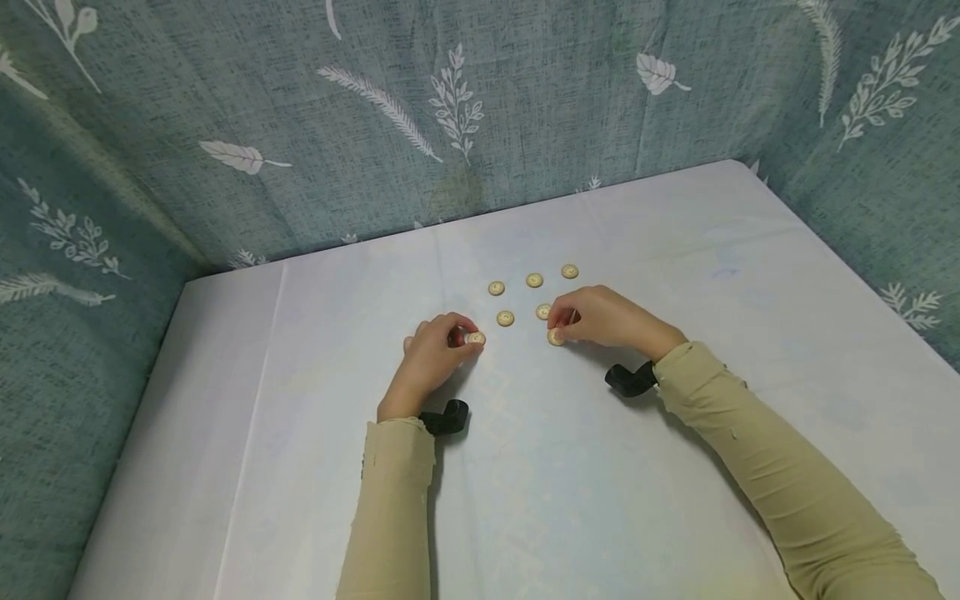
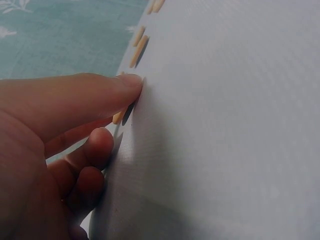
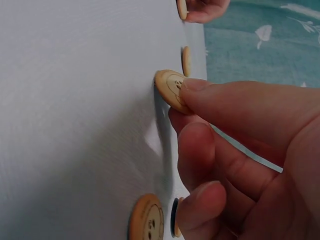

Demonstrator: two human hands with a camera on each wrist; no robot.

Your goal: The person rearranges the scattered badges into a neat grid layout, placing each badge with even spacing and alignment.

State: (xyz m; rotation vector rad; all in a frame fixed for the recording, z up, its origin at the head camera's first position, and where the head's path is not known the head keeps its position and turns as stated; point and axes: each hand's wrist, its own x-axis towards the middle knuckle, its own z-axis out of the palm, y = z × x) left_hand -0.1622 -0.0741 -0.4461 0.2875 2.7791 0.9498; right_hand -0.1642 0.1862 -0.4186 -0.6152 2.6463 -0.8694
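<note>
My left hand (image 1: pixel 435 354) pinches a round wooden button (image 1: pixel 476 337) by its edges, thumb on the near side. In the left wrist view the thumb covers much of that button (image 2: pixel 119 117), which is close over the white cloth. To the right, my right hand (image 1: pixel 600 317) holds another wooden button (image 3: pixel 170 89) between thumb and fingers; it is tilted, and its holes show beside the thumb tip. Just beyond the right fingertips lies a third button (image 1: pixel 543 312), and one more button (image 1: pixel 506 318) lies between the two hands, a little farther back.
Farther back, a row of buttons lies flat: a left one (image 1: pixel 497 287), a middle one (image 1: pixel 534 280) and a right one (image 1: pixel 570 271). A white cloth (image 1: pixel 315 467) covers the table. Green leaf-patterned curtains (image 1: pixel 525 100) stand behind it and at both sides.
</note>
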